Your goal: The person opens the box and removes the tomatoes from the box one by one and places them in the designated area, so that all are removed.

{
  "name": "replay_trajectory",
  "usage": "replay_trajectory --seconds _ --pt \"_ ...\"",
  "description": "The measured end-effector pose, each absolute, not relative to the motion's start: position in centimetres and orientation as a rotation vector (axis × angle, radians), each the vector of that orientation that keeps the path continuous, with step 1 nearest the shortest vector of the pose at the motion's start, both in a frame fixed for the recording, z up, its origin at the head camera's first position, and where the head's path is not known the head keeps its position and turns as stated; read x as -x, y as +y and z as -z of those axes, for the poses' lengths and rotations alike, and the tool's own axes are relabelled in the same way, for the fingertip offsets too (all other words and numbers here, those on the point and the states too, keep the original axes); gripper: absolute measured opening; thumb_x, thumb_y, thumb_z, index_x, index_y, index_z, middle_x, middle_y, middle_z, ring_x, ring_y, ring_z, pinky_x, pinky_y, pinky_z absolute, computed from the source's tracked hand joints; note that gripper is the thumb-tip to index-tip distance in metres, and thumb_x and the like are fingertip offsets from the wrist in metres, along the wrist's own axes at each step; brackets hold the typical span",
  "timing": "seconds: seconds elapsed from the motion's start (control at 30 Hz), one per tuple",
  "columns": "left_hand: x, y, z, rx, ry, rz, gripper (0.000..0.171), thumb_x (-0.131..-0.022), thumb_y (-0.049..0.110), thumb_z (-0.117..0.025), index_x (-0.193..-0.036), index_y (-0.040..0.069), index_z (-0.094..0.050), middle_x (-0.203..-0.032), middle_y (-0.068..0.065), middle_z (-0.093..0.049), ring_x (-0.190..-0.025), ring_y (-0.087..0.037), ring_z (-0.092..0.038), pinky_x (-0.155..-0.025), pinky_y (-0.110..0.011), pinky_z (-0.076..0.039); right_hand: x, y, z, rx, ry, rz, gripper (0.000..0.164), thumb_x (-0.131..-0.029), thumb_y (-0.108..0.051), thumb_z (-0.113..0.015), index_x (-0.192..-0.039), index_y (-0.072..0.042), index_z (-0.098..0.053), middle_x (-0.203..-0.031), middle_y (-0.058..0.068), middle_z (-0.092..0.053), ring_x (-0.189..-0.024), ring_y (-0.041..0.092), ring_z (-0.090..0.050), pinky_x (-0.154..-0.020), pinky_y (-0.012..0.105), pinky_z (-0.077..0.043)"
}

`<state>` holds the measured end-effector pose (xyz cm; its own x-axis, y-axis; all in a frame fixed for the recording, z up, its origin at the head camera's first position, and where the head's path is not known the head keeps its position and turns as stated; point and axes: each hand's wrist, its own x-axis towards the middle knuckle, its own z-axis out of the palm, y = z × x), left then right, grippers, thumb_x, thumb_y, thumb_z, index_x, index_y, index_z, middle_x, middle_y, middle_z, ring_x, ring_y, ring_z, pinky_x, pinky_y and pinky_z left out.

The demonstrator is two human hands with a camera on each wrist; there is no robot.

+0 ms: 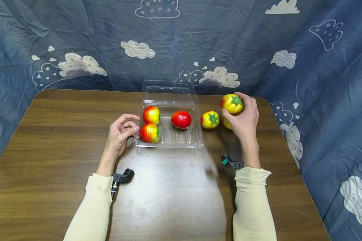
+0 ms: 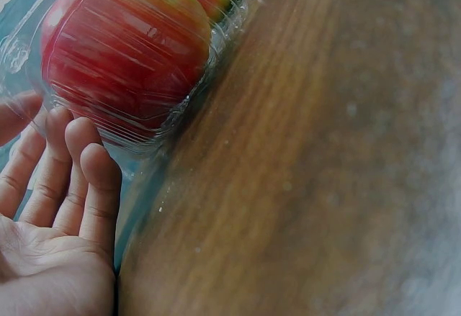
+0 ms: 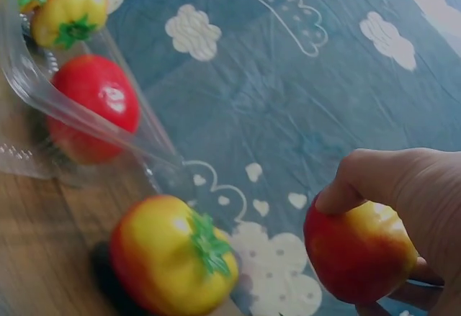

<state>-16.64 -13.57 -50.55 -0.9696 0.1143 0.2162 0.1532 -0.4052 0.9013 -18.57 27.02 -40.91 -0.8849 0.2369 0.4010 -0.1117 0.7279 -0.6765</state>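
Observation:
My right hand grips a red-and-yellow tomato with green star-shaped leaves, thumb and fingers at its sides. Beneath that hand another yellow tomato is mostly hidden. One more tomato lies on the table just right of the clear plastic container. Inside the container, two tomatoes sit one behind the other on the left, and a plain red one lies toward the right. At the container's left wall is my left hand, its loosely bent fingertips right at the plastic.
The container's transparent lid stands folded back at the table's far edge. Behind the brown wooden table hangs a blue cloud-patterned cloth, which also runs down the right side. Each wrist carries a black camera mount.

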Motion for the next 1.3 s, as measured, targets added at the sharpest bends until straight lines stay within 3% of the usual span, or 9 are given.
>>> replay_trajectory --seconds 0.57,0.83,1.3 --pt "16.9 -13.4 50.8 0.419 -1.687 2.598 0.03 -0.091 -0.019 -0.058 -0.121 -0.015 -0.058 -0.078 -0.006 -0.07 -0.057 -0.014 -0.064 -0.058 -0.022 -0.059 18.0 32.0 41.3 0.34 -2.47 -0.917 0.069 -0.084 -0.029 -0.083 -0.146 -0.012 -0.059 -0.137 0.021 -0.057 -0.126 0.037 -0.049 -0.109 0.054 -0.037" --pt "16.8 -13.6 50.7 0.384 -1.679 2.599 0.032 -0.09 -0.02 -0.057 -0.122 -0.014 -0.058 -0.077 -0.007 -0.07 -0.057 -0.015 -0.064 -0.058 -0.023 -0.059 18.5 33.8 41.9 0.405 -2.516 -0.896 0.07 -0.083 -0.022 -0.082 -0.147 -0.007 -0.057 -0.137 0.024 -0.059 -0.129 0.04 -0.047 -0.114 0.058 -0.03" --pt "16.7 -13.5 50.6 0.385 -1.674 2.608 0.032 -0.091 -0.022 -0.056 -0.123 -0.02 -0.054 -0.076 -0.009 -0.068 -0.055 -0.016 -0.062 -0.057 -0.023 -0.059 19.2 36.0 44.6 0.525 -2.631 -0.871 0.075 -0.084 -0.022 -0.082 -0.15 -0.004 -0.053 -0.142 0.028 -0.055 -0.135 0.045 -0.045 -0.115 0.056 -0.032"
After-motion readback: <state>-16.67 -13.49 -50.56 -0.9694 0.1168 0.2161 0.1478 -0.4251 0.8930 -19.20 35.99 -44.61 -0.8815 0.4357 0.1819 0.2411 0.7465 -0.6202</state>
